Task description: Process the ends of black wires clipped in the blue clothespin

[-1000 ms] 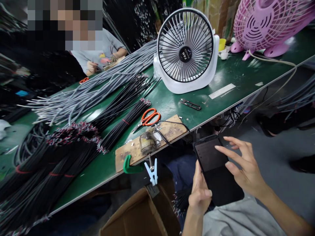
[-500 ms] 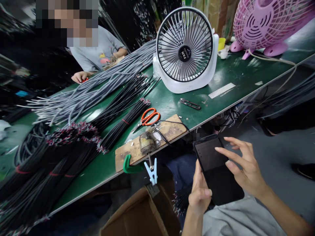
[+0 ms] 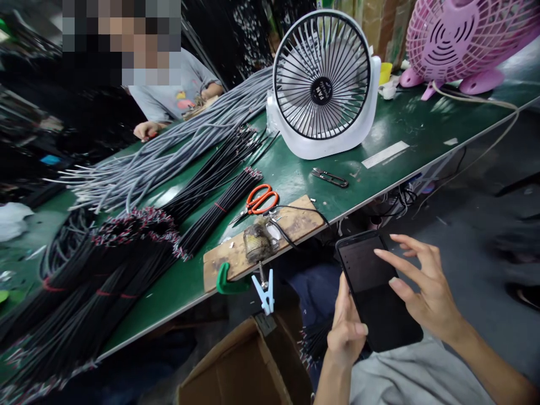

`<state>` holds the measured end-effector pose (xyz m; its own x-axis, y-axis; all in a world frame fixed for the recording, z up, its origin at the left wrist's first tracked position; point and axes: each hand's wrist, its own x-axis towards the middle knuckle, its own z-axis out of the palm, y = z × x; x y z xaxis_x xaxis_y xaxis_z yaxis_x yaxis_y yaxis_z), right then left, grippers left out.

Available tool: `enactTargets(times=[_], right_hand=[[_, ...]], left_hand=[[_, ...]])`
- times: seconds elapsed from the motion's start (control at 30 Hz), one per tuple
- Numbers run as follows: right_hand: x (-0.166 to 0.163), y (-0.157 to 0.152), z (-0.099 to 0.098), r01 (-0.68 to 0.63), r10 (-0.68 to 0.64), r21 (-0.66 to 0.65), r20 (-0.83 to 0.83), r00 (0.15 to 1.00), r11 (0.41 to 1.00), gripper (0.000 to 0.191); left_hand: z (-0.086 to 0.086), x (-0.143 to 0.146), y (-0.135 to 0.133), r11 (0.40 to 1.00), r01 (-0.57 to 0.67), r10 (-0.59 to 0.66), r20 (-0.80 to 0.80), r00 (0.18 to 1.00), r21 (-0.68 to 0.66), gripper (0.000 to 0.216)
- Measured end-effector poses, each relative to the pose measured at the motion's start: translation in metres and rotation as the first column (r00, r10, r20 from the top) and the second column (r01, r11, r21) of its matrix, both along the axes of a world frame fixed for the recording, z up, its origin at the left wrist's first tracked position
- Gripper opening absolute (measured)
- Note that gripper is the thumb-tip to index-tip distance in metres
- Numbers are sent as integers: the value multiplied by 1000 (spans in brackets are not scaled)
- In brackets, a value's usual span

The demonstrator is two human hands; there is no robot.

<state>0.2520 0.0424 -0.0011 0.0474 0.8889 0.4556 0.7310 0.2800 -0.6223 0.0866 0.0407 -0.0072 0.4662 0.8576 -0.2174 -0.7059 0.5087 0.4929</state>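
Note:
A dark smartphone [image 3: 388, 315] lies tilted in my left hand [image 3: 346, 332], whose thumb presses its near edge while the other fingers go behind it. Over the upper part of the screen hovers my right hand [image 3: 424, 281], its fingers spread and the index finger pointing at the glass; whether the fingertip touches, I cannot tell. The screen is dim, with a greyer upper half. To the left of the phone, a worn wooden board [image 3: 304, 216] sits at the table edge, with orange-handled scissors [image 3: 262, 199] at its far side.
Bundles of black cables [image 3: 130, 275] and grey cables [image 3: 181, 140] cover the left of the green table [image 3: 291, 174]. Behind are a white fan [image 3: 323, 90], thread snips [image 3: 331, 178] and a pink fan [image 3: 451, 45]. Below stands a cardboard box [image 3: 228, 365]. A co-worker's hand [image 3: 147, 130] rests across the table.
The whole view has shifted slightly, so everything appears a little further right. Both hands keep nearly the same pose around the smartphone.

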Motion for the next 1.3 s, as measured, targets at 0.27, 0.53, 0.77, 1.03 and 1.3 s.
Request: enactTargets(times=[0.27, 0.53, 0.77, 1.03, 1.3], right_hand=[[4, -2, -13, 47, -85, -160, -240, 967, 986, 49], [6, -3, -18, 47, -105, -187, -314, 944, 981, 47], [0, -2, -7, 34, -33, 25, -39, 999, 999, 38], [-3, -2, -4, 27, -28, 66, 15, 999, 997, 33], [-4, -15, -12, 9, 14, 293, -76, 997, 956, 48]], left_hand=[[-2, -1, 0, 1000, 14, -13, -52, 999, 18, 92], [-9, -3, 0, 998, 30, -29, -28, 999, 47, 89], [-5, -4, -2, 1000, 28, -27, -97, 995, 7, 95], [-5, -4, 0, 998, 68, -68, -89, 994, -3, 98], [-5, -4, -1, 999, 38, -38, -39, 998, 2, 91]])
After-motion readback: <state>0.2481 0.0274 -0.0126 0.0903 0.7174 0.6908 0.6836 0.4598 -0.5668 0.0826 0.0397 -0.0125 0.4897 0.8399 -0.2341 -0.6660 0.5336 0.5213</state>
